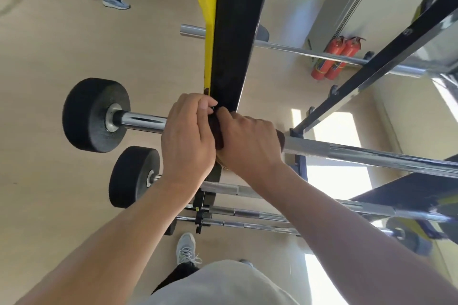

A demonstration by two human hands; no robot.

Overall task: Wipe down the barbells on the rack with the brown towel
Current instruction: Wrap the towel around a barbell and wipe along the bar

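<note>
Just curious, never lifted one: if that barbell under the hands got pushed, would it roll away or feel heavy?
Probably heavy: the barbell is a thick steel bar with a chunky black weight. Being round, it could roll, though the rack likely cradles it. The chrome looks slick.

Single head-worn view, steeply downward and close over the barbell rack and floor.

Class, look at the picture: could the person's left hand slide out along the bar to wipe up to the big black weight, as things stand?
Probably yes. The left hand grips the bar, and the shiny stretch up to the weight is bare, with nothing in between.
</note>
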